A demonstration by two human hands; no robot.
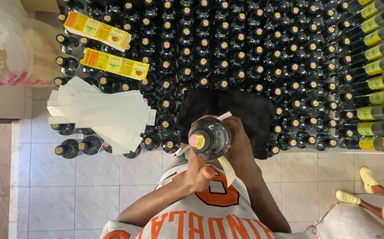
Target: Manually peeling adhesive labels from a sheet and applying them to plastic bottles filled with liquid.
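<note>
A field of dark capped bottles stands upright across the top of the view, packed touching; at the right edge a row of labelled bottles lies on its side. On the caps at left rest a fan of white strips and two yellow label stacks. A black cloth covers bottles just beyond the hands. One bottle is held near the chest, long axis pointing up at the camera, cap toward the viewer. The right hand wraps its far side, grasping it with a white strip; the left hand clasps the near side — both closed on it. Another person's feet in pale clogs stand at right.
</note>
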